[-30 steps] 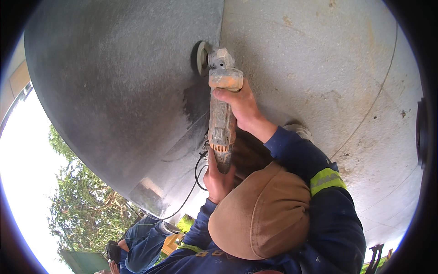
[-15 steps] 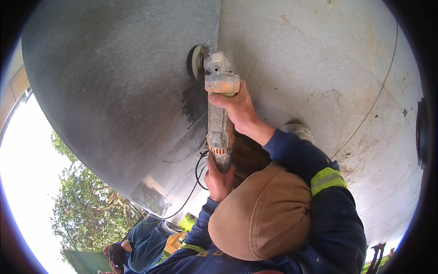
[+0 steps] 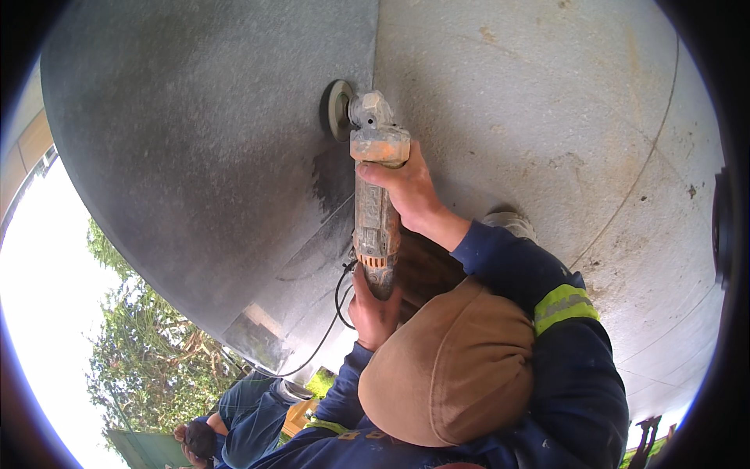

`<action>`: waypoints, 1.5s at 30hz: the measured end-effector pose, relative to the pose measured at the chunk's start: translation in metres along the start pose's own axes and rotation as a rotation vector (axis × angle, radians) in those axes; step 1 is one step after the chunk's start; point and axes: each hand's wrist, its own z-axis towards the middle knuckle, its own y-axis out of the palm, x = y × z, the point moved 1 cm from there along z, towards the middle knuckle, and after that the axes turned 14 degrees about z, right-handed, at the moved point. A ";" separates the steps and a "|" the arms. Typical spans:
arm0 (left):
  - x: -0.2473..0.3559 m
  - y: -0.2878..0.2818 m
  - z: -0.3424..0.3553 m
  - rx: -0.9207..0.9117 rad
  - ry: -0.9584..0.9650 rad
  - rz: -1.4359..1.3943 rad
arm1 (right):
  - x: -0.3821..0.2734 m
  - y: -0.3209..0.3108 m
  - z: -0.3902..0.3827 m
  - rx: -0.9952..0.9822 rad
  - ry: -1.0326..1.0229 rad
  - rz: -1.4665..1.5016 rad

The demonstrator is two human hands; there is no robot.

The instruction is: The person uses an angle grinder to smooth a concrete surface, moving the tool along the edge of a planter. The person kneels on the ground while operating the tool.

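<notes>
A worn, dusty angle grinder (image 3: 377, 203) with faded orange parts stands upright in the picture, its head at the far end. My right hand (image 3: 408, 189) wraps round the body just below the gear head, thumb across it. Lower down, my left hand (image 3: 375, 311) grips the rear end, its fingers partly hidden. The round grinding disc (image 3: 339, 110) sits edge-on at the left of the head, against or very close to the dark grey curved surface (image 3: 211, 141); contact cannot be made out. A black cord (image 3: 319, 348) loops from the rear of the grinder toward the lower left.
A paler, stained grey surface (image 3: 547, 117) meets the dark one along a seam. Rounded brown cloth (image 3: 449, 367), apparently my bent knee, rises between my arms. A shoe (image 3: 512, 222) shows beyond my right forearm. Another person (image 3: 250, 414) is low at the left, before leafy bushes (image 3: 156, 352).
Both hands keep their grip, and the grinder stays in nearly the same place. The other person at the lower left has shifted slightly.
</notes>
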 end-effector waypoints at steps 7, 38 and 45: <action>0.006 0.006 0.016 -0.036 0.058 -0.023 | -0.013 -0.013 0.023 -0.027 0.035 0.015; -0.003 0.019 0.013 -0.057 0.013 0.020 | 0.002 -0.023 0.021 0.017 -0.006 -0.002; -0.025 0.012 0.002 -0.045 0.010 -0.044 | 0.018 -0.011 0.000 0.023 -0.040 -0.050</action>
